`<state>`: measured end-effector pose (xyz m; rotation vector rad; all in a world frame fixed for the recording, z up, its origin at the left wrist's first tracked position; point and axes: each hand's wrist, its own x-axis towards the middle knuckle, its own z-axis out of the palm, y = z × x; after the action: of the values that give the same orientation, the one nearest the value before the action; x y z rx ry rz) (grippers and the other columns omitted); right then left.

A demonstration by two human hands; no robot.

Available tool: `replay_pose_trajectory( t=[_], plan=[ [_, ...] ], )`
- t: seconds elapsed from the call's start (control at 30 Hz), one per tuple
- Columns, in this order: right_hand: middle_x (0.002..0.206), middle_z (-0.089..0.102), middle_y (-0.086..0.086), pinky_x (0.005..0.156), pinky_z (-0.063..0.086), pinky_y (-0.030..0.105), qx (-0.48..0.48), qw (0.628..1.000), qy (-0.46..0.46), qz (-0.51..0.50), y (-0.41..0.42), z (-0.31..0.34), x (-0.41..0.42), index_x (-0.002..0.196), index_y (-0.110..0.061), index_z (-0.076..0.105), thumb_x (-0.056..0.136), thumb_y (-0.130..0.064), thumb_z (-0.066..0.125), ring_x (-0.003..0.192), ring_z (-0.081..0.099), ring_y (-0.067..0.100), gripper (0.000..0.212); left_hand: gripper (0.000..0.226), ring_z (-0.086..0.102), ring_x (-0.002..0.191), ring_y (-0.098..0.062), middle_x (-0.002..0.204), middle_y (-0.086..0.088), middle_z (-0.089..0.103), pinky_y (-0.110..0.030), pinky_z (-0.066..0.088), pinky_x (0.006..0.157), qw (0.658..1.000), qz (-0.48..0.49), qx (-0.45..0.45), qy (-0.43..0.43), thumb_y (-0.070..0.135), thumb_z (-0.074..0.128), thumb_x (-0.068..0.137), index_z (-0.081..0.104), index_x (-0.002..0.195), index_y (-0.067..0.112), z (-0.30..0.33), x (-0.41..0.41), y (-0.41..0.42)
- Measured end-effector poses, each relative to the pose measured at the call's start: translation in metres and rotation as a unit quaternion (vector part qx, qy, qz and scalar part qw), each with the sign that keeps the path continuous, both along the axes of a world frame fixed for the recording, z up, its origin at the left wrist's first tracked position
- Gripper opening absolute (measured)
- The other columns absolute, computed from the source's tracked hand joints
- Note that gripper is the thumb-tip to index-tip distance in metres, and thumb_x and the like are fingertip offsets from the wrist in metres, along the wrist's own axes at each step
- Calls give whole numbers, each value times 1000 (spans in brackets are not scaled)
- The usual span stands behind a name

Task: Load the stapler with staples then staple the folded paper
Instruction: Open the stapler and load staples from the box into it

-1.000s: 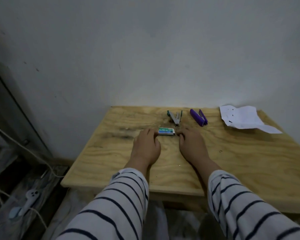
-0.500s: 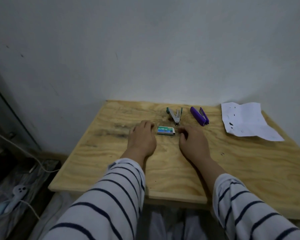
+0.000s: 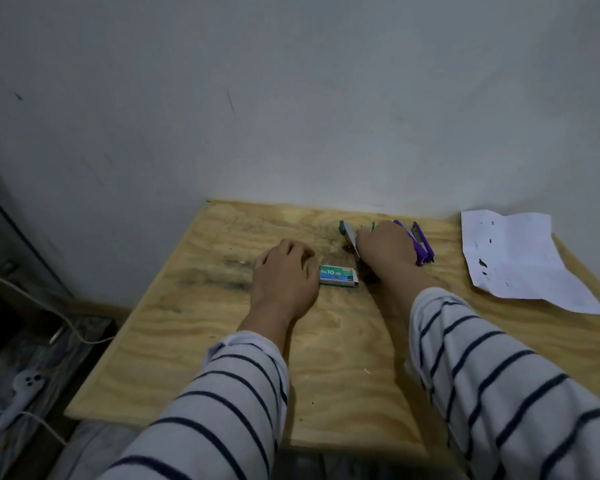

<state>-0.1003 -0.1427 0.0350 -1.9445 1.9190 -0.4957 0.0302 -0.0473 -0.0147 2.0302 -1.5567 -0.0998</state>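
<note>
Right hand (image 3: 383, 249) covers the stapler (image 3: 347, 233), grip unclear; left hand (image 3: 284, 275), relaxed beside the staple box (image 3: 337, 275), could nudge it away.

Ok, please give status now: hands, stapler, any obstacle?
Left hand flat beside staple box. Right hand over green stapler, grip unclear. Purple stapler close by. Paper untouched.

Setting: corner of a plain room, most likely a home. Evidence: bare plywood tabletop (image 3: 222, 341) pushed against a scuffed, unpainted-looking white wall (image 3: 291, 98); loose cable (image 3: 32, 299) trailing over the floor at left, beside crumpled plastic sheeting (image 3: 32, 358) and a small pale gadget (image 3: 26, 384) (its kind cannot be told). Dim lighting. No fixtures of a shop or office.
</note>
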Motion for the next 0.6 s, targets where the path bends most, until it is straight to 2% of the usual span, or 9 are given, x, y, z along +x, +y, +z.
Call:
replay_pose_trajectory(
  t=[0.1,0.2,0.3,0.37,0.43,0.53,0.6],
  plan=[
    [80,54,7,57,40,30,22,999,36,10,-2,6,6,76,-5,50,93,-25,50,76,53,25,25,25,51,106,-12,116,9,55,-32,33,102,1000,2,-10,7,32,42,94,57,113,30,0,0,1],
    [68,54,4,45,36,26,32,999,11,12,0,6,5,67,-10,49,86,-23,58,66,54,20,25,25,52,104,-11,115,8,56,-32,35,101,1000,-2,-10,19,33,39,96,58,112,29,3,-3,4],
    [81,66,7,50,41,26,22,998,-50,29,4,5,-2,86,-7,64,81,-29,63,70,60,21,22,31,50,107,-12,119,7,55,-34,33,101,999,5,13,34,42,37,97,58,116,28,8,-5,5],
    [92,67,4,63,51,31,8,991,-130,31,7,6,-5,103,-10,61,80,-33,67,80,65,21,34,40,49,110,-14,122,5,55,-38,33,101,998,15,37,55,53,35,95,60,117,29,14,-5,0],
    [85,66,1,71,57,39,-2,975,-220,39,10,4,-7,112,-13,54,80,-30,69,75,65,18,39,49,50,113,-17,121,7,58,-43,35,99,997,17,43,62,67,35,88,59,116,34,19,-8,-6],
    [69,56,-3,68,56,39,-10,960,-273,56,14,3,-6,124,-18,46,83,-17,68,63,58,14,46,49,57,109,-13,117,13,62,-45,37,98,992,-13,18,124,69,50,80,55,117,37,24,-13,-14],
    [70,57,-2,61,56,36,-3,954,-292,63,14,6,-4,127,-24,45,85,-16,67,62,60,15,48,44,61,101,-10,111,16,64,-46,41,97,988,-35,3,150,60,62,77,55,115,38,27,-14,-17]
  ],
)
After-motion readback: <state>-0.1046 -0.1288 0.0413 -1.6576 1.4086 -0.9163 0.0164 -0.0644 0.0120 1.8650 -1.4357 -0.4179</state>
